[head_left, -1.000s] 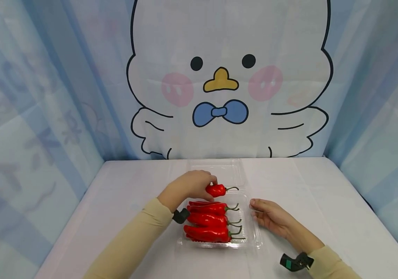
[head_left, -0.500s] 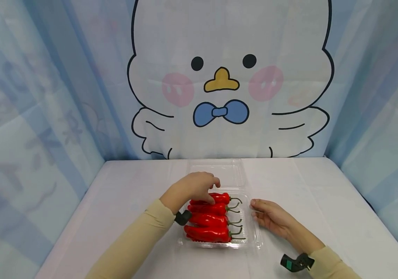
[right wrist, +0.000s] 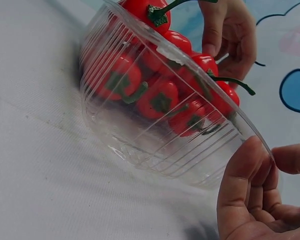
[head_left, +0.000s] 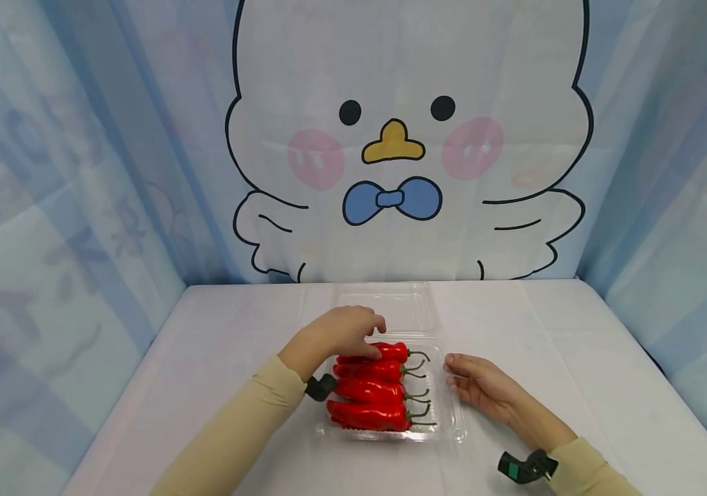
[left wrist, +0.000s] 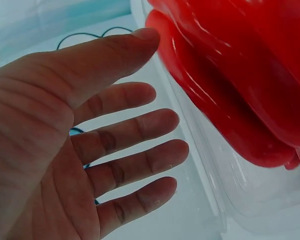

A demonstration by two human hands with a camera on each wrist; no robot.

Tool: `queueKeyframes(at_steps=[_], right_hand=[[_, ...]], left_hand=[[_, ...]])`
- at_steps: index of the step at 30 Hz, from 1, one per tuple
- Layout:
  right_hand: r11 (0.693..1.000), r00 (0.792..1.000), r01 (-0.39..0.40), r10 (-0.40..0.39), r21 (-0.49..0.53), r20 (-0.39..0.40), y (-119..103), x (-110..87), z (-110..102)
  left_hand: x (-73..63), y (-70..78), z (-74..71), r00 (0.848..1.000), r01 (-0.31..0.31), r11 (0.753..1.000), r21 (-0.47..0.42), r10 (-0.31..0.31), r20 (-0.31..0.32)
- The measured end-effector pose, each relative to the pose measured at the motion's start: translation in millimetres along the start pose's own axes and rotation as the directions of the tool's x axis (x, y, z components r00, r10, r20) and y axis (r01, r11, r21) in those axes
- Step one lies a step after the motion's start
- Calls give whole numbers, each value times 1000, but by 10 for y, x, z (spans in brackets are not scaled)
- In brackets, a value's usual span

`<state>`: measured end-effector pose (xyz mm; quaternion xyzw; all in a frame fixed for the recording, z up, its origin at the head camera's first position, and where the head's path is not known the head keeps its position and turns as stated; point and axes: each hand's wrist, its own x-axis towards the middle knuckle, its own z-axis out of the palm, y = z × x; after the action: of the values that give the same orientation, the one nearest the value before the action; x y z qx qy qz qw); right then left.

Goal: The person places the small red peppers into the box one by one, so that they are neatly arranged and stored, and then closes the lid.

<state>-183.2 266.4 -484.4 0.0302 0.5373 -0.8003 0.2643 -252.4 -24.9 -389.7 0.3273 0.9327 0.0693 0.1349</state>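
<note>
Several glossy red peppers (head_left: pixel 368 416) with green stems lie side by side in a clear plastic container (head_left: pixel 450 420), its lid (head_left: pixel 384 311) laid back behind it. My left hand (head_left: pixel 342 329) hovers at the far left end of the rearmost pepper (head_left: pixel 398 352). In the left wrist view its fingers are spread and nearly straight, with nothing gripped; the thumb tip is close to a red pepper (left wrist: pixel 210 100), and I cannot tell whether they touch. At the container's right side my right hand (head_left: pixel 483 387) pinches the rim, seen in the right wrist view between thumb and fingers (right wrist: pixel 242 172).
A white cloth (head_left: pixel 192 386) covers the table. Behind it hangs a curtain (head_left: pixel 403 248) with a cartoon bird, and blue curtains (head_left: pixel 68 207) stand along both sides. A small black camera (head_left: pixel 526 466) is on my right wrist, another (head_left: pixel 321 387) on my left.
The left hand lowered a red pepper into the rear of the container and let go of it. It then shifted slightly left. The right hand stays at the rim.
</note>
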Motion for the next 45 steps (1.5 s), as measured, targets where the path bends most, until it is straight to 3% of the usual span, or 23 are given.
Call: queueKeyframes(at_steps=[4,8,11,13,15,17,20,22,25,28,30,35,36,37,38,40,45], right_hand=[[1000,1000,-2,1,-5,-17,-11,7,6],[1000,997,-8,7,-22,-75,-36,40,19],[999,993,-2,-3,-44,-114,-59,68,14],[998,991,6,-14,-62,-130,-73,88,11],[997,990,8,-19,-78,-140,-85,110,14],[997,986,7,-20,-79,-165,-91,143,24],[998,979,5,-19,-70,-201,-91,204,44],[999,974,10,-20,-45,-224,-88,251,54],[1000,973,25,-24,1,-231,-86,314,60],[997,975,41,-27,62,-221,-81,362,68],[995,978,44,-24,94,-206,-79,383,73],[990,981,40,-13,137,-193,-80,404,83],[990,981,39,-12,137,-192,-83,404,84],[990,981,40,-13,135,-192,-85,405,86],[990,981,41,-15,132,-193,-87,405,89],[991,981,43,-18,126,-196,-91,403,96],[991,981,41,-15,128,-195,-96,417,108]], left_hand=[[-27,-124,18,999,16,999,-28,-17,-42],[-69,-294,35,987,17,999,-46,-24,-159],[-108,-435,51,961,30,997,-64,-47,-273],[-134,-523,85,940,54,990,-129,-94,-327],[-161,-596,150,920,86,970,-226,-164,-355],[-183,-659,253,896,123,932,-341,-252,-366],[-211,-726,438,854,174,854,-490,-379,-357],[-228,-752,551,838,189,800,-569,-434,-331],[-239,-767,678,845,168,713,-680,-460,-274],[-236,-765,748,858,126,583,-803,-470,-207],[-226,-761,774,860,103,460,-882,-486,-153],[-202,-765,816,885,62,72,-996,-465,22],[-200,-772,826,890,57,12,-998,-453,45],[-197,-781,836,896,52,-32,-998,-440,61],[-194,-792,848,902,41,-66,-997,-428,66],[-189,-812,872,906,27,-101,-995,-417,67],[-181,-833,903,908,6,-142,-990,-413,65]])
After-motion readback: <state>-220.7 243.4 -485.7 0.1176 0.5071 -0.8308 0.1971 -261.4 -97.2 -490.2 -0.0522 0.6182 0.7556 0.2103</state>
